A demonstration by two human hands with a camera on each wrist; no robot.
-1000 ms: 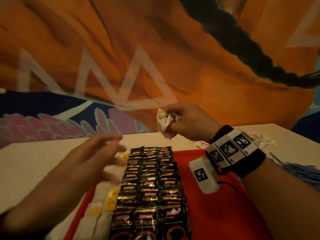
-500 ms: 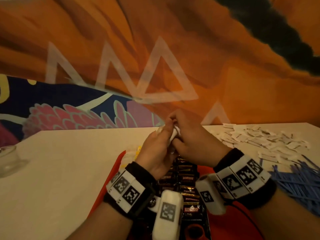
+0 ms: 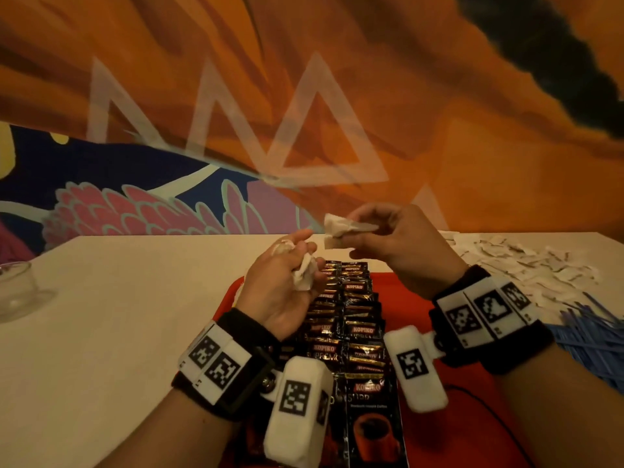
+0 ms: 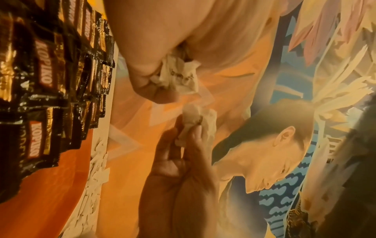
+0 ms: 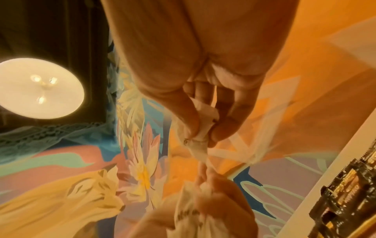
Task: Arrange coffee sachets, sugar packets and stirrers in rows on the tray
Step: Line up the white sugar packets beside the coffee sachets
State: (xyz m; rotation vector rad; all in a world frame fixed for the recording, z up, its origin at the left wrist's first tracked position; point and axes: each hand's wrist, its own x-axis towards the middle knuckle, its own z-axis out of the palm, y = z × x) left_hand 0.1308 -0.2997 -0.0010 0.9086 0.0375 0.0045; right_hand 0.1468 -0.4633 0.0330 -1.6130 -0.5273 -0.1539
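My left hand [image 3: 297,265] is raised over the far end of the red tray [image 3: 449,434] and grips a crumpled bunch of white sugar packets [image 3: 304,278] in curled fingers. In the left wrist view the bunch [image 4: 180,77] shows dark print. Just to the right and slightly higher, my right hand [image 3: 351,231] pinches more white sugar packets [image 3: 337,228] between thumb and fingers; the right wrist view shows that pinch on the packets [image 5: 203,127]. Black Kopiko coffee sachets [image 3: 358,329] lie in rows down the tray below both hands.
Loose white sugar packets [image 3: 526,265] are scattered on the pale table [image 3: 118,332] to the right of the tray. A heap of blue stirrers [image 3: 591,336] lies nearer on the right. A glass cup [image 3: 17,292] stands at the left edge. A painted wall rises behind.
The open left hand came up from the tray and met the right hand. The hands have since parted, each holding part of the sugar packet bunch.
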